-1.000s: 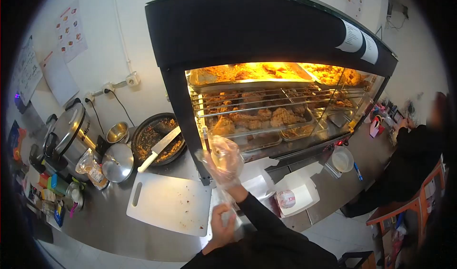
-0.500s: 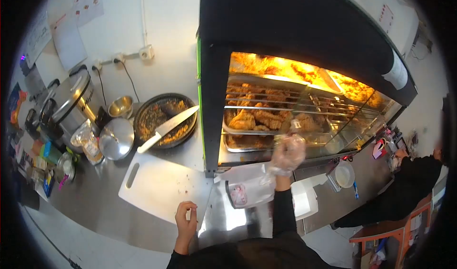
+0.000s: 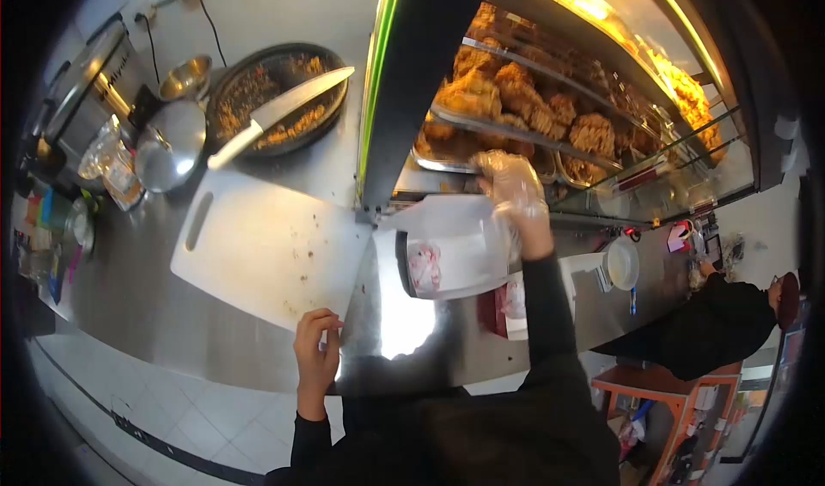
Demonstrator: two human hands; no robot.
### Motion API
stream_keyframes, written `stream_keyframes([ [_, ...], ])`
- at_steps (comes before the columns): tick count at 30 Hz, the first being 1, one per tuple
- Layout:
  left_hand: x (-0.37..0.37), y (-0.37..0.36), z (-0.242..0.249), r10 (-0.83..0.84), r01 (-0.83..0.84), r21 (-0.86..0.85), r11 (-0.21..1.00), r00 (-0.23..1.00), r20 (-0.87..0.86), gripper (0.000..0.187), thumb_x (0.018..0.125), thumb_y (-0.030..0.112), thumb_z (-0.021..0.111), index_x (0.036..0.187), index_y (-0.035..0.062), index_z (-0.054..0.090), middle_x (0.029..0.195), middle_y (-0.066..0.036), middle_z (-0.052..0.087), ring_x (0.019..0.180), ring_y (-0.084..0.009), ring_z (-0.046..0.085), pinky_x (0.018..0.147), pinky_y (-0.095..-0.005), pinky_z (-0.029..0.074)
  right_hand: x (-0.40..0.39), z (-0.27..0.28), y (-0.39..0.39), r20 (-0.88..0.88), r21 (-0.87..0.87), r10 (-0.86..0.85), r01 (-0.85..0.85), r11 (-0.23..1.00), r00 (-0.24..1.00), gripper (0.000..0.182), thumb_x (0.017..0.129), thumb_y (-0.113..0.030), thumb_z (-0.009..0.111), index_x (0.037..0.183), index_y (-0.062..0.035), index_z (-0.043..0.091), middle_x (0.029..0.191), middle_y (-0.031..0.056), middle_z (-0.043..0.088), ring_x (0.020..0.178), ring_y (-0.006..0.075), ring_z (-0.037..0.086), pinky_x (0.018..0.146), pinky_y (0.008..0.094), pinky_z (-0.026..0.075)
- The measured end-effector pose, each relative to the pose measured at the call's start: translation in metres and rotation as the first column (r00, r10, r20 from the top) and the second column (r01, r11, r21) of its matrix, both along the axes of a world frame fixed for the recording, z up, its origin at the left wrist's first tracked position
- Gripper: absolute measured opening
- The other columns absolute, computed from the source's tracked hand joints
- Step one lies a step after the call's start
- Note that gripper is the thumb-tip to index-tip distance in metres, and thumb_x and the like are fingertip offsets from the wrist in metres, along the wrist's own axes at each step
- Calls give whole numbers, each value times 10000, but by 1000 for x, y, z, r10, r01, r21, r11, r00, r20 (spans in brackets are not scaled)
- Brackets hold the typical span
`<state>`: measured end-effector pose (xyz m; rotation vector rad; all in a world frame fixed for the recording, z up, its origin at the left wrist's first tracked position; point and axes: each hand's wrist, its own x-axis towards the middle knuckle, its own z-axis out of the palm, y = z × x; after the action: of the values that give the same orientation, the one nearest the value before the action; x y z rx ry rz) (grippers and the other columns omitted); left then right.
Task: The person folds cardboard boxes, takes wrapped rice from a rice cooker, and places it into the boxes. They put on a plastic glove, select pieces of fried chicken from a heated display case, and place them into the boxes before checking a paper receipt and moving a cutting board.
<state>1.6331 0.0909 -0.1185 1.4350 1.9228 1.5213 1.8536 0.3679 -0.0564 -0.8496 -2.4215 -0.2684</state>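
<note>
Fried chicken (image 3: 517, 91) fills warmer (image 3: 414, 82); gloved R hand (image 3: 513, 181) is at opening, fingers bent, hold unclear. L hand (image 3: 318, 342), half-open, looks empty. R sleeve (image 3: 552, 314), if lowered, could poss. knock box (image 3: 468, 258).

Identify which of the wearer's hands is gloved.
The right hand, by the lit cabinet, wears a clear glove; the left hand, near the cutting board, is bare.

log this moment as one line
right hand: gloved, at warming cabinet opening | left hand: bare, near cutting board | knife: across black pan | fried chicken: inside cabinet
</note>
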Motion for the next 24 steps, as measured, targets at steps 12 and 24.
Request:
stream_keyframes([
  [12,34,-25,-19,40,-35,-58,998,995,95,165,642,-98,493,757,16,522,805,-113,537,737,-236,538,673,-287,420,3,33,-26,175,-12,136,-136,991,975,148,663,-82,520,805,-64,556,689,100,545,649,250,550,560,352,443],
  [24,32,32,4,-176,175,-78,981,984,5,242,660,-48,538,892,22,528,938,-139,522,898,-285,508,765,-345,400,45,46,7,262,-155,-113,158,975,958,260,759,-304,542,893,-94,614,686,115,578,637,275,529,574,360,412],
])
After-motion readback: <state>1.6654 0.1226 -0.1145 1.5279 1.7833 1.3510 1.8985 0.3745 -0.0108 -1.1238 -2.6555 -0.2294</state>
